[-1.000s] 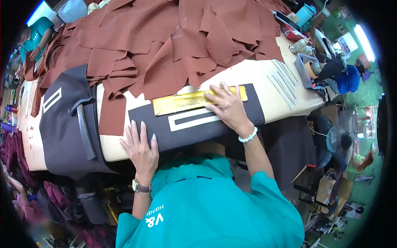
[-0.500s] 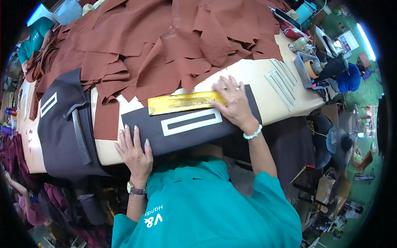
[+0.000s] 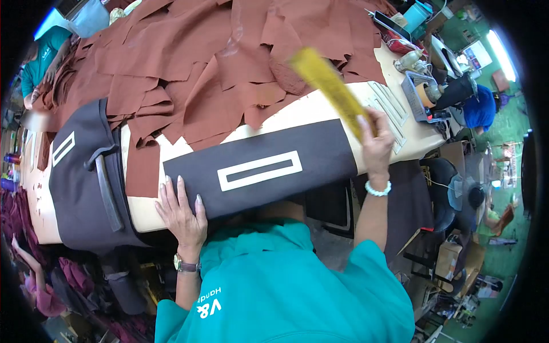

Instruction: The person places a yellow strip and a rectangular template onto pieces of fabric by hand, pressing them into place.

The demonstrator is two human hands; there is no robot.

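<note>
My left hand (image 3: 186,220) lies with spread fingers on the lower left corner of a dark panel (image 3: 200,166). A white rectangular frame (image 3: 229,182) rests flat on that panel. In my right hand (image 3: 377,143) is the end of a yellow bar (image 3: 329,86), held up at a slant above the right end of the panel and blurred by motion. Reddish-brown leather pieces (image 3: 200,68) cover the far part of the table (image 3: 309,107).
Left of the panel, a hammer (image 3: 106,186) lies on dark material (image 3: 74,188) beside a smaller white frame (image 3: 63,149). Pale slotted strips (image 3: 390,114) and a grey basket (image 3: 414,94) are at the right. A co-worker in teal (image 3: 43,63) stands at the far left.
My right hand has lifted the yellow bar off the dark panel and swung it up to the right. The white frame is now fully uncovered. My left hand has stayed on the panel's corner.
</note>
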